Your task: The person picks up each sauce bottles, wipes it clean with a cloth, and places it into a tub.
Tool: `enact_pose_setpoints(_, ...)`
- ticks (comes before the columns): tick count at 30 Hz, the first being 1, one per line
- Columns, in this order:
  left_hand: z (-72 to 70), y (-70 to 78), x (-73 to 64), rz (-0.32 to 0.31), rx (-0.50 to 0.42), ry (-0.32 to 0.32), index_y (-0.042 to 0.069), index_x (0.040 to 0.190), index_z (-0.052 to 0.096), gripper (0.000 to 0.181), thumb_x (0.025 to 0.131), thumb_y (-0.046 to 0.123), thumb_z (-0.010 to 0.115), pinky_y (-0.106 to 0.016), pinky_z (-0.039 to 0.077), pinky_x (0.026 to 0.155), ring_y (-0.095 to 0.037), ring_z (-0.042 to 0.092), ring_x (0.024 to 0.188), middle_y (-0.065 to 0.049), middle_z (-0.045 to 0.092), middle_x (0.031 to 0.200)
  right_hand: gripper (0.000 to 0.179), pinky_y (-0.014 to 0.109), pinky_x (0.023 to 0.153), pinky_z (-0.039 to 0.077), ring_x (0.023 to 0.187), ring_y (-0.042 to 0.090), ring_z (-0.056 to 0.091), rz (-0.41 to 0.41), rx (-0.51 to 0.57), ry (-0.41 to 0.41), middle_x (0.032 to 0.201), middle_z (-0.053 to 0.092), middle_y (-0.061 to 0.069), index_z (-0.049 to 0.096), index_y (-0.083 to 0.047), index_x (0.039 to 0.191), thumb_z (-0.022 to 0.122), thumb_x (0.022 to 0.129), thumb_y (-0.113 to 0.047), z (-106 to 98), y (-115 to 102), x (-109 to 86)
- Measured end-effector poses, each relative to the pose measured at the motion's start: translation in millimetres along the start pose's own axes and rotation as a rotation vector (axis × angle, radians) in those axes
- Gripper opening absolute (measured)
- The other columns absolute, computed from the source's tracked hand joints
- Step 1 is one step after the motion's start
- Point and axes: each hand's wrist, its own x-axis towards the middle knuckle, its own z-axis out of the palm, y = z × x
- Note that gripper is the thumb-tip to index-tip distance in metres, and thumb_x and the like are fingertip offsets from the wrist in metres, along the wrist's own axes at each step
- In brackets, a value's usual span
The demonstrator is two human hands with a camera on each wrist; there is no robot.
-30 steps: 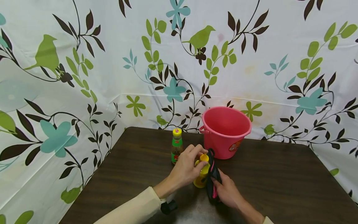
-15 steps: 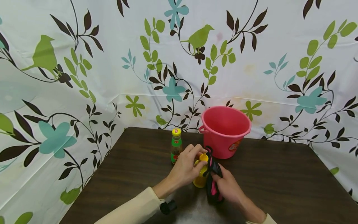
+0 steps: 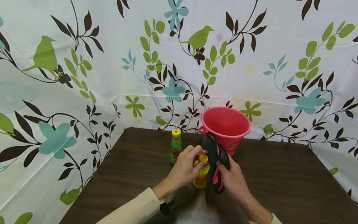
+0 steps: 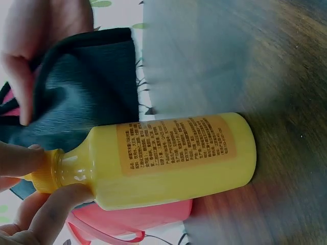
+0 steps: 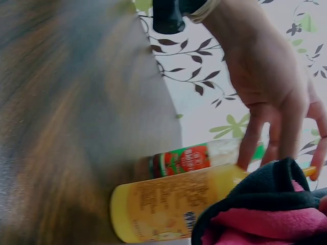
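My left hand (image 3: 184, 168) pinches the yellow screw cap of an upright squeeze bottle (image 4: 173, 163) between thumb and fingers. The bottle is yellow with an orange printed label and stands on the table. My right hand (image 3: 236, 180) grips a bunched cleaning cloth (image 3: 210, 149), dark on one face and pink on the other, with black edging. In the head view the cloth is just right of the bottle, overlapping the bucket behind. In the right wrist view the cloth (image 5: 265, 222) covers the bottle's upper end, and only a bit of my right fingers shows at the edge.
A pink bucket (image 3: 223, 119) stands at the back of the dark wooden table (image 3: 279, 180). Left of it stands a glass bottle (image 3: 176, 144) with a yellow cap and green label. A patterned curtain (image 3: 106, 71) hangs behind and on the left.
My right hand has lifted the cloth upward and slightly right, turning more of its dark face into view. My left hand and the squeeze bottle have stayed in place.
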Motion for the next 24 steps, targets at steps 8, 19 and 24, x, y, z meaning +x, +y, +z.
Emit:
enact_pose_setpoints(8,-1.1,0.8,-0.7,0.01,0.019,0.004,0.013,0.116,0.068,0.024,0.095,0.013,0.079,-0.034,0.065,0.082,-0.023,0.067,0.094,-0.005,0.061,0.1,0.037,0.023,0.09,0.059,0.112,0.012,0.068,-0.065,0.136,0.067,0.142,0.061,0.018,0.053,-0.008,0.148,0.048,0.112,-0.016,-13,-21,-6.4)
enact_pose_setpoints(19,-0.7,0.2,-0.3,0.004,0.039,-0.005,0.014,0.115,0.067,0.024,0.095,0.011,0.079,-0.033,0.065,0.083,-0.019,0.066,0.096,-0.004,0.063,0.103,0.038,0.022,0.09,0.06,0.108,0.005,0.07,-0.092,0.121,0.08,0.143,0.062,0.017,0.056,-0.01,0.148,0.052,0.112,-0.02,-16,-19,-8.1)
enact_pose_setpoints(24,-1.5,1.1,-1.4,0.002,0.016,-0.005,0.012,0.117,0.068,0.024,0.095,0.011,0.079,-0.031,0.065,0.088,-0.019,0.066,0.098,-0.005,0.063,0.105,0.035,0.024,0.087,0.06,0.103,0.008,0.071,-0.082,0.077,0.082,0.135,0.069,0.018,0.061,-0.007,0.143,0.053,0.11,-0.015,-17,-11,-7.3)
